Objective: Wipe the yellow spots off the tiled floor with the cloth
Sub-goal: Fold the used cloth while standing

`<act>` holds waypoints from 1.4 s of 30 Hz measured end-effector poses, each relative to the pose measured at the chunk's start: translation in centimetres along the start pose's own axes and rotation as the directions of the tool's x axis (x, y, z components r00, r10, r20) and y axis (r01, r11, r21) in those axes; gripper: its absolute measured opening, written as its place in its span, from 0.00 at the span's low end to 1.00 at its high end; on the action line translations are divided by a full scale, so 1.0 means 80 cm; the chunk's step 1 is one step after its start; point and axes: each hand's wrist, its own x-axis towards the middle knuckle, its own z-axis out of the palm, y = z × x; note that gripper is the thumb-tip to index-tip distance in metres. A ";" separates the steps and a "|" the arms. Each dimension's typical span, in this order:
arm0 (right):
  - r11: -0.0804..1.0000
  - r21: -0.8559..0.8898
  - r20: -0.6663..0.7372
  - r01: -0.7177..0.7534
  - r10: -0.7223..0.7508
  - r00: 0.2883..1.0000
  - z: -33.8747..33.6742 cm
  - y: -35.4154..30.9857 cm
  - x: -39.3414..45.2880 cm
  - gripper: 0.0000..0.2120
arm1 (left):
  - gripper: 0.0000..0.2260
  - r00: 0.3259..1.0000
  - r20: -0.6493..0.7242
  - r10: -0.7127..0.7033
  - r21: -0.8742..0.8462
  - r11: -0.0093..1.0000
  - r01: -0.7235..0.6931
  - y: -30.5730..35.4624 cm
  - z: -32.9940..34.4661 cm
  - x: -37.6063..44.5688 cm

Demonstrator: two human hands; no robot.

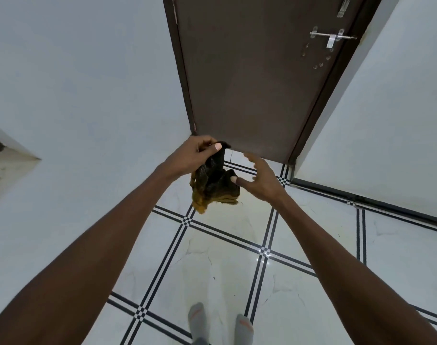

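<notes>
A dark, crumpled cloth (213,181) with yellow-stained lower folds hangs in the air in front of me. My left hand (195,155) pinches its top corner between thumb and fingers. My right hand (258,178) is beside the cloth with fingers spread; its thumb tip touches the cloth's right fold. Below lies the white tiled floor (212,257) with black striped lines. I see no distinct yellow spots on the tiles, only a faint yellowish tint under the cloth.
A dark brown door (249,70) with a metal latch (332,38) stands shut straight ahead. White walls close in on the left and right. My two feet in grey socks (220,322) stand on the tiles at the bottom edge.
</notes>
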 end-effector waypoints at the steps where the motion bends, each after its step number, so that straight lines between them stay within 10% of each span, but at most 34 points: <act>1: 0.995 0.064 0.017 0.078 -0.079 0.997 -0.005 -0.008 0.003 0.37 | 0.14 1.000 0.014 0.011 0.020 1.000 -0.011 0.008 -0.001 -0.001; 12: 0.968 0.172 0.309 0.183 -0.229 0.923 -0.014 -0.032 0.004 0.18 | 0.14 0.996 0.081 0.032 0.036 0.999 -0.035 0.047 -0.036 -0.004; 25: 0.718 0.678 0.297 -0.159 -0.070 0.952 -0.003 -0.041 -0.022 0.07 | 0.16 0.982 -0.164 -0.089 -0.106 0.992 0.072 -0.017 0.008 -0.001; 34: 0.567 0.772 0.316 -0.285 0.046 0.948 0.006 -0.032 -0.030 0.10 | 0.30 0.837 0.111 -0.536 -0.409 0.743 0.529 -0.095 0.105 -0.075; 42: 0.388 0.849 0.356 -0.358 0.079 0.931 -0.003 -0.033 -0.036 0.11 | 0.27 0.865 0.155 -0.477 -0.654 0.606 0.452 -0.089 0.123 -0.076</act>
